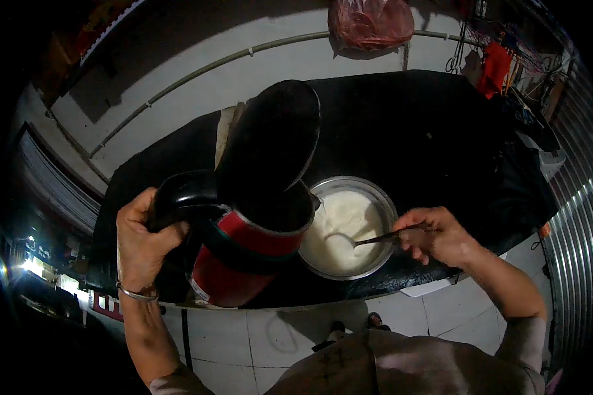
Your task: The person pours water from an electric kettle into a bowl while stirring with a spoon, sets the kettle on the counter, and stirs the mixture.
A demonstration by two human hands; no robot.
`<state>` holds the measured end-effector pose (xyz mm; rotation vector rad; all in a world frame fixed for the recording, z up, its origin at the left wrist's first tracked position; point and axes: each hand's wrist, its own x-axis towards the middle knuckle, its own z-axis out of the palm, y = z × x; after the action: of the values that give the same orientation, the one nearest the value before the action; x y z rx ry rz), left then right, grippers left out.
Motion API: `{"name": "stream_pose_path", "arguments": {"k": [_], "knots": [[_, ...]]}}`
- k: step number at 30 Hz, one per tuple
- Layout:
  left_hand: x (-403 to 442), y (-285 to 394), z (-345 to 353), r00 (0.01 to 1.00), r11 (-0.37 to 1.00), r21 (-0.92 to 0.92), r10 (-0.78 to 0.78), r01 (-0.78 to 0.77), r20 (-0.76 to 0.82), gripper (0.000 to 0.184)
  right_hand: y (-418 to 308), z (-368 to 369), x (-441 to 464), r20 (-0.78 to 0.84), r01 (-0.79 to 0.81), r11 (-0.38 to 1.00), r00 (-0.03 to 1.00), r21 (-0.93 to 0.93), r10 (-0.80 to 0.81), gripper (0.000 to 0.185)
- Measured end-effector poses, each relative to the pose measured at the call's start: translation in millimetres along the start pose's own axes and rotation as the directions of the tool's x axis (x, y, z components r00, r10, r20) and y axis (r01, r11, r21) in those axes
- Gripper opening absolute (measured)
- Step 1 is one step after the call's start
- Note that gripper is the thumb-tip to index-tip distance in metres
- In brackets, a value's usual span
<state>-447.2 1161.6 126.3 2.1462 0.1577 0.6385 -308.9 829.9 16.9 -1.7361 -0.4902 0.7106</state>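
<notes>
My left hand (pixel 145 240) is wrapped round the black handle of a red and black electric kettle (pixel 257 230). The kettle's black lid stands raised, and its body tilts with the spout over the rim of a metal bowl (pixel 375 266). White, creamy-looking contents (pixel 346 214) fill much of the bowl. Between the fingers of my right hand (pixel 435 237) is the dark handle of a spoon (pixel 375 238), its head down in the white contents. Whether liquid is leaving the spout cannot be made out.
The bowl stands on a black-covered table (pixel 402 131). A pinkish plastic bag (pixel 370 25) hangs on the wall behind, near a pipe (pixel 197 69). Cables and a red cloth-like item (pixel 494 69) are at back right. Corrugated metal (pixel 576 217) lines the right side.
</notes>
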Motion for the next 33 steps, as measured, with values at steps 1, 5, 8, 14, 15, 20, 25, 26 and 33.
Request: {"name": "stream_pose_path", "arguments": {"k": [1,5,8,14,15,20,25,26,33], "knots": [[0,0,-1,1.000,1.000,0.000,-0.001,0.001,0.000,0.022,-2,-3,-5,-0.044,0.020,1.000,0.999,-0.007,-0.020,0.013],[0,-1,-2,1.000,1.000,0.007,-0.016,0.016,-0.002,0.023,-11,-11,-10,-0.139,0.121,0.979,0.980,-0.167,-0.145,0.014],[1,-1,0,1.000,1.000,0.001,-0.003,0.003,-0.006,0.023,-7,-15,-2,-0.129,0.247,0.904,0.943,-0.348,-0.307,0.013],[2,3,0,0.999,0.999,0.021,-0.026,0.025,0.023,0.022,1,-18,-3,-0.085,0.254,0.840,0.939,-0.480,-0.333,0.012],[2,4,0,0.999,1.000,0.016,-0.023,0.023,0.028,0.022,-3,-16,-7,-0.092,0.129,0.913,0.980,-0.386,-0.177,0.012],[3,2,0,1.000,0.999,0.036,0.002,-0.003,0.028,0.022,3,-2,-8,-0.069,-0.045,0.996,0.997,-0.073,0.040,0.012],[3,2,1,1.000,0.999,0.052,0.002,-0.003,0.018,0.022,11,12,1,0.001,0.012,0.999,1.000,0.051,-0.012,0.012],[3,3,1,1.000,0.999,0.042,-0.012,0.012,0.018,0.021,10,13,2,0.002,0.013,0.999,1.000,0.050,-0.013,0.012],[3,2,-1,0.999,0.998,0.057,0.001,-0.003,0.034,0.021,0,5,19,-0.120,0.291,0.911,0.934,-0.294,-0.337,0.013]]}}
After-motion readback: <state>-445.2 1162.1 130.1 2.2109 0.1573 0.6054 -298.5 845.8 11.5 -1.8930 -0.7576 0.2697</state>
